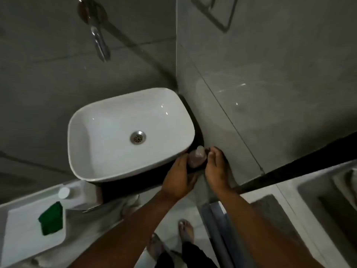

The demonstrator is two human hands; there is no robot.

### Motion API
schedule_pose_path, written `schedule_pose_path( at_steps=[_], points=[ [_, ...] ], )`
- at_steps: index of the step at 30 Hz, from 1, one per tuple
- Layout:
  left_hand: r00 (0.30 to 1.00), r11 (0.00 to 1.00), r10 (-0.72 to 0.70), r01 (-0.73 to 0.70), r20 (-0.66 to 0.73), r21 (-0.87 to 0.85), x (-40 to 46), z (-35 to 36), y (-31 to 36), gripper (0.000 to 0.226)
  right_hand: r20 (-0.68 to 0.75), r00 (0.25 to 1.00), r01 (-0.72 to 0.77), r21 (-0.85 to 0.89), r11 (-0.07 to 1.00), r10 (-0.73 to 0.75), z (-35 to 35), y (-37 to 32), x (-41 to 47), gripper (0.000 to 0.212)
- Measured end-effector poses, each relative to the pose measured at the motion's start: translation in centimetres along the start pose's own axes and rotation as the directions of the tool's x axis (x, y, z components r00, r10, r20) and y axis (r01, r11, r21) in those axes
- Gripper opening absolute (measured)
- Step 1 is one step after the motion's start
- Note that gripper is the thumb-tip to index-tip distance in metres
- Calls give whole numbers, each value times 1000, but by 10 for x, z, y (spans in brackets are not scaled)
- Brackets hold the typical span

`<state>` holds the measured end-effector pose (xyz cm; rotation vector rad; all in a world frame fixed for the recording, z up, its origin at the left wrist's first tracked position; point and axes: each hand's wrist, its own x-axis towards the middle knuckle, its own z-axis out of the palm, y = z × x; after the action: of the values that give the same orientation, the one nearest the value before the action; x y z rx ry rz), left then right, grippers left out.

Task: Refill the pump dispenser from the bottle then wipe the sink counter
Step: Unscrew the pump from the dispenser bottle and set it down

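Observation:
A small translucent pump dispenser (196, 157) with brownish liquid stands on the dark counter (135, 180) at the sink's right front corner, close to the wall. My left hand (178, 177) cups its left side. My right hand (217, 169) touches its right side with the fingertips near the pump head. A large white refill bottle (77, 194) with a white cap stands at the left below the white basin (123, 132). A green cloth (51, 218) lies on a white surface at the lower left.
A chrome tap (99, 41) juts from the grey tiled wall above the basin. A tiled side wall (251, 93) stands right next to the dispenser. My feet (185, 229) are on the light floor below. A grey fixture sits at the lower right.

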<state>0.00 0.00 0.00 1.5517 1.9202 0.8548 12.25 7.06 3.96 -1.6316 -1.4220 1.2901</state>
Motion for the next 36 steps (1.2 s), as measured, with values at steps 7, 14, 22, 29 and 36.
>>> schedule_pose_path(
  at_steps=[7, 14, 22, 29, 36],
  points=[
    [982, 959, -190, 189, 18, -210, 35, 32, -18, 66, -5, 990, -139, 142, 980, 141, 25, 39, 31, 40],
    [980, 962, -200, 196, -6, -191, 39, 37, -25, 60, 59, 978, -209, 173, 962, 202, 22, 50, 33, 35],
    [987, 935, -41, -17, -155, -353, 2, -35, 15, 44, 123, 992, -3, 65, 998, -5, -12, -6, -25, 30],
    [980, 840, -71, -41, -185, -540, -18, -132, 49, 53, 267, 915, 237, 256, 937, -304, -21, -88, -60, 29],
    [986, 842, 37, -119, -163, -527, -27, -213, 75, 56, 483, 742, 344, 321, 882, -465, -5, -126, -50, 64]
  ],
)
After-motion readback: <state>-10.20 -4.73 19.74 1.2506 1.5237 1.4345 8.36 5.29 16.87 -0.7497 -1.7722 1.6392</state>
